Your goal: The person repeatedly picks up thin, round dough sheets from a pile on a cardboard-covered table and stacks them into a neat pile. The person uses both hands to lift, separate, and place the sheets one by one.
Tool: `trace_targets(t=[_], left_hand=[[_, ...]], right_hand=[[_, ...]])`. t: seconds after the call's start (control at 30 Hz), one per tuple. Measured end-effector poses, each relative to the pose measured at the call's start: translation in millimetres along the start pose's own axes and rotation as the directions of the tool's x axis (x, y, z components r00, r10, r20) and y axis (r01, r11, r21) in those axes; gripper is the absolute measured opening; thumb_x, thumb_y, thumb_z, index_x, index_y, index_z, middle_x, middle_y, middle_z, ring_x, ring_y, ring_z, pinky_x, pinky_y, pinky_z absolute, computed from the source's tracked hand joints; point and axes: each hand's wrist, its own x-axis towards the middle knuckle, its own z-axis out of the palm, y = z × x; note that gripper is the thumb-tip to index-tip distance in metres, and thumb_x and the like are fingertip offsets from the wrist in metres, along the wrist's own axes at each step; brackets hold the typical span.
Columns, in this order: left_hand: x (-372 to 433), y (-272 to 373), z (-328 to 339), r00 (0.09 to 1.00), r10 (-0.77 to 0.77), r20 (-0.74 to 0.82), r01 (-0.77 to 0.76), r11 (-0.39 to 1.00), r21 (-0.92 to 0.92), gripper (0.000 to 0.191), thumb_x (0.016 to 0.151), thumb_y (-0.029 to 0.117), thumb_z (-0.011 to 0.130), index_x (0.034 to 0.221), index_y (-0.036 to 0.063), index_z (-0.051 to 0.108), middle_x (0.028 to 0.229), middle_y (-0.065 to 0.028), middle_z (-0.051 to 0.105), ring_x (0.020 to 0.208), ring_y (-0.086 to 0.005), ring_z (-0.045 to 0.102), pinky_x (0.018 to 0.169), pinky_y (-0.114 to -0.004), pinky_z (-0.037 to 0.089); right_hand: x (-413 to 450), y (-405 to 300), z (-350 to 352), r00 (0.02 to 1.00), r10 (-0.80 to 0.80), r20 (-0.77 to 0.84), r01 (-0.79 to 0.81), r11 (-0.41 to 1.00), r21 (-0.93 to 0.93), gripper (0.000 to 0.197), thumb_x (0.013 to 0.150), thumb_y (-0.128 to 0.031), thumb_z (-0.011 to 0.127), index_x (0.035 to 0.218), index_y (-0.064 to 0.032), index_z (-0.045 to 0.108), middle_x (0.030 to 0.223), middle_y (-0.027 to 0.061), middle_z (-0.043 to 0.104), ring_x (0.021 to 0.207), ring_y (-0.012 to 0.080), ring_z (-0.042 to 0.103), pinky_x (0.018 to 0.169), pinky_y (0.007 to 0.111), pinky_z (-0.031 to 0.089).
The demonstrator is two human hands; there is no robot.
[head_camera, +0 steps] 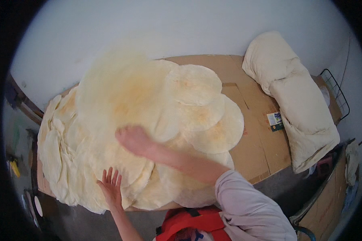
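Many thin round flatbreads (203, 84) overlap in a wide pile before me. Motion blurs my right hand (134, 140), which is closed like a fist over the middle of the pile. From it a large pale flatbread (123, 90) spreads up and away, blurred too, and its far edge passes in front of the wall. My fingertips and the edge they grip cannot be made out. Lower left, my left hand (111, 189) is held with fingers apart and nothing in it, over the near edge of the pile.
Flattened cardboard (256, 144) lies under the breads. A long, folded cream cloth bundle (301, 102) rests along its right end, beside a small printed card (275, 121). A pale wall (199, 27) rises behind. A black wire rack (338, 93) stands far right.
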Motion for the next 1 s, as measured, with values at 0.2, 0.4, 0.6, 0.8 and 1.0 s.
trace_targets(t=[0.2, 0.4, 0.6, 0.8, 1.0], left_hand=[[31.4, -21.6, -63.0, 0.968, -0.174, -0.182, 0.112, 0.945, -0.308, 0.052, 0.085, 0.037, 0.05, 0.127, 0.0075, 0.037, 0.126, -0.0109, 0.043, 0.113, -0.0261, 0.044, 0.093, -0.042, 0.04], [60.2, -39.4, -91.2, 0.918, 0.059, -0.392, -0.035, 0.997, 0.069, 0.045, 0.081, 0.005, 0.052, 0.124, 0.0048, 0.038, 0.115, -0.0092, 0.051, 0.101, -0.0257, 0.053, 0.08, -0.041, 0.047], [28.5, -6.0, -75.4, 0.874, 0.125, -0.469, 0.044, 0.941, 0.334, 0.043, 0.085, 0.011, 0.051, 0.125, 0.0047, 0.037, 0.113, -0.0096, 0.052, 0.094, -0.0216, 0.056, 0.076, -0.036, 0.048], [-35.5, 20.8, -84.6, 0.78, 0.36, -0.511, 0.029, 0.796, 0.605, 0.04, 0.087, 0.018, 0.051, 0.123, 0.005, 0.041, 0.106, -0.0104, 0.055, 0.085, -0.0175, 0.058, 0.073, -0.03, 0.048], [-80.2, -18.1, -26.4, 0.877, 0.133, -0.461, 0.162, 0.822, 0.545, 0.021, 0.083, 0.009, 0.05, 0.1, -0.0012, 0.058, 0.081, -0.0069, 0.06, 0.067, -0.014, 0.058, 0.063, -0.027, 0.049]], right_hand=[[-59.7, 63.3, 42.1, 0.889, 0.035, 0.457, -0.344, 0.709, 0.615, 0.056, 0.068, -0.032, 0.068, 0.117, -0.0098, 0.051, 0.108, 0.015, 0.057, 0.102, 0.0309, 0.052, 0.087, 0.038, 0.04], [-100.0, 216.2, 104.1, 0.708, 0.68, 0.193, -0.707, 0.676, 0.211, 0.05, 0.07, -0.027, 0.063, 0.112, -0.0017, 0.052, 0.113, 0.0174, 0.052, 0.106, 0.0297, 0.049, 0.092, 0.037, 0.038], [-102.4, 271.4, 165.5, 0.83, 0.552, -0.084, -0.557, 0.81, -0.184, 0.044, 0.073, -0.027, 0.06, 0.11, -0.0031, 0.051, 0.115, 0.0164, 0.05, 0.109, 0.0292, 0.045, 0.09, 0.04, 0.038], [-73.1, 296.7, 142.1, 0.791, 0.589, 0.166, -0.54, 0.8, -0.263, 0.018, 0.078, -0.021, 0.052, 0.086, -0.0047, 0.057, 0.088, 0.0116, 0.06, 0.088, 0.0285, 0.057, 0.073, 0.041, 0.045], [2.7, 287.8, 50.5, 0.824, 0.428, -0.371, -0.505, 0.852, -0.137, 0.008, 0.076, -0.013, 0.05, 0.072, -0.0075, 0.053, 0.069, 0.0105, 0.057, 0.068, 0.0279, 0.057, 0.054, 0.038, 0.044]])
